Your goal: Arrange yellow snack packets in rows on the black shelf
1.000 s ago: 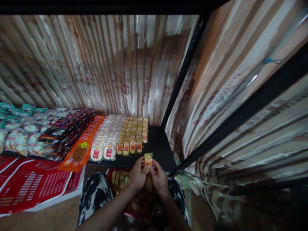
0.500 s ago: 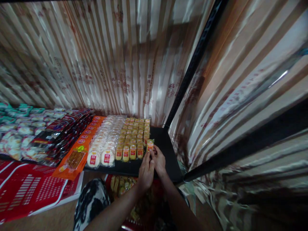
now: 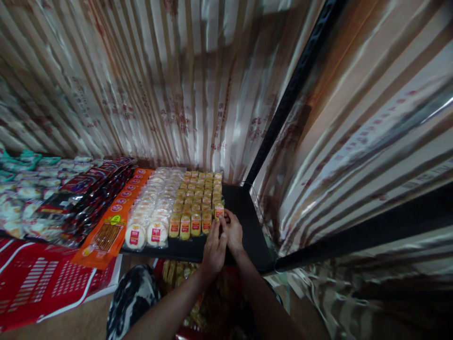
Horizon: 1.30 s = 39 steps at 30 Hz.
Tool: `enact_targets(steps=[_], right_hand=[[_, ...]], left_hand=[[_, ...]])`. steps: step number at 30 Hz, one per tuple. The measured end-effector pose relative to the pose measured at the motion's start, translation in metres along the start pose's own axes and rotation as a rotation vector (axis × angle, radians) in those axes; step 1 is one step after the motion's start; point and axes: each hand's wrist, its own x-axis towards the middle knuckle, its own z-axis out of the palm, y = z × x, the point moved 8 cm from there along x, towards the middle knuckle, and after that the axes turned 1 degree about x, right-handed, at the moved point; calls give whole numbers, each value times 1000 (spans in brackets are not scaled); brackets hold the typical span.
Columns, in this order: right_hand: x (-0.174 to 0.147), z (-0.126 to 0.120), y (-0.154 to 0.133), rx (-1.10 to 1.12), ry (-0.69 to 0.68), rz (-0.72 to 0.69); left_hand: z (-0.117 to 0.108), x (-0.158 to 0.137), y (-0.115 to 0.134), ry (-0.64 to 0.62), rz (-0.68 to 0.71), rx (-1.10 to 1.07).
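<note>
"Where has the packet (image 3: 219, 208) gone?"

"From the front edge of the shelf (image 3: 252, 226) to the front of the right-hand column (image 3: 217, 186)."

"And the hands?"

"The left hand (image 3: 214, 246) and right hand (image 3: 232, 233) have reached forward with it."

"Anything else?"

"The view has shifted; the post (image 3: 294, 87) appears farther right."

The person's trousers (image 3: 132, 300) carry blotchy black-and-white patches, clearest at the lower left of centre. Both the left forearm (image 3: 170, 304) and the right forearm (image 3: 260, 295) are bare, as are the left hand (image 3: 213, 248) and right hand (image 3: 233, 235).
</note>
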Motion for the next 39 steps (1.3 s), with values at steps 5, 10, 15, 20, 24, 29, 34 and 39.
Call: enact_targets(steps=[5,10,15,20,24,29,34,39], right_hand=[[0,6,-1,7,-5,-17],[-5,8,4,44,5,46],[-9,6,5,55,11,70],[-7,4,4,47,43,36],[-8,5,2,92,27,-5],[-20,-6,1,134,85,-16],[-62,-21,-6,164,144,-30],[-137,-10,15,137,-18,46]], left_hand=[[1,1,-8,12,-27,-17],[0,-1,-4,11,30,-72],[4,1,-3,-11,37,-135],[11,7,-9,-38,15,-210],[14,10,-10,-49,-19,-229],[7,0,1,-23,-14,-186],[-11,-38,15,79,144,-96],[-26,-86,-25,-18,109,77]])
